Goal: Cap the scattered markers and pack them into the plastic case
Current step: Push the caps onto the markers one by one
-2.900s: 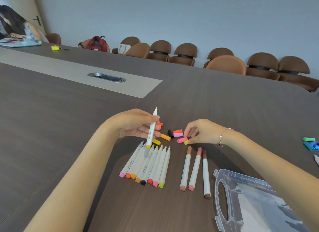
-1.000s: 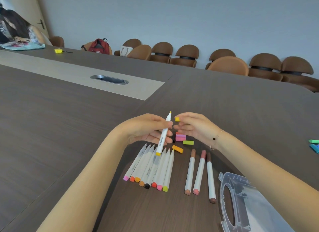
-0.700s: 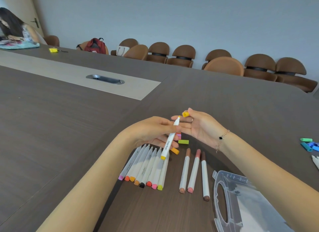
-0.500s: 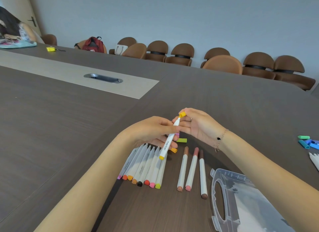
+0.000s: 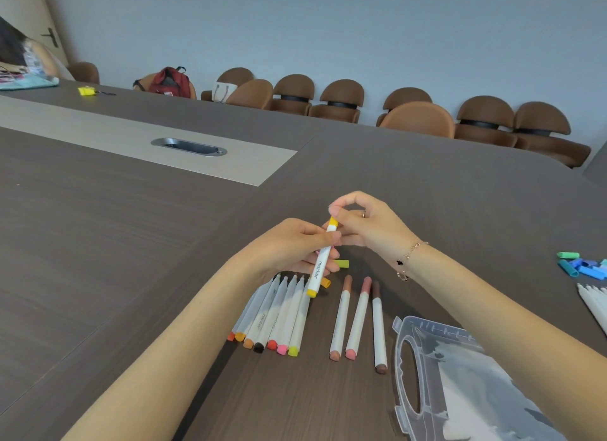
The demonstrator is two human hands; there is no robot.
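You are sitting at a dark wood-grain table (image 5: 131, 243) with brown chairs (image 5: 341, 100) lining the grey wall at twelve o'clock. Your left hand (image 5: 292, 246) is gripping the white barrel of a yellow marker (image 5: 320, 265), and your right hand (image 5: 364, 223), at two o'clock of it, is pinching the yellow cap (image 5: 333, 223) on its upper end. The clear plastic case (image 5: 460, 375) is lying at five o'clock of both hands.

You see a white marker (image 5: 320, 263) with a yellow cap (image 5: 332, 222) at centre frame, a dark brown woodgrain table (image 5: 131, 243), a clear plastic case (image 5: 460, 375) at lower right, blue and green caps (image 5: 581, 266) at the right edge, and a red backpack (image 5: 169, 81) at upper left.
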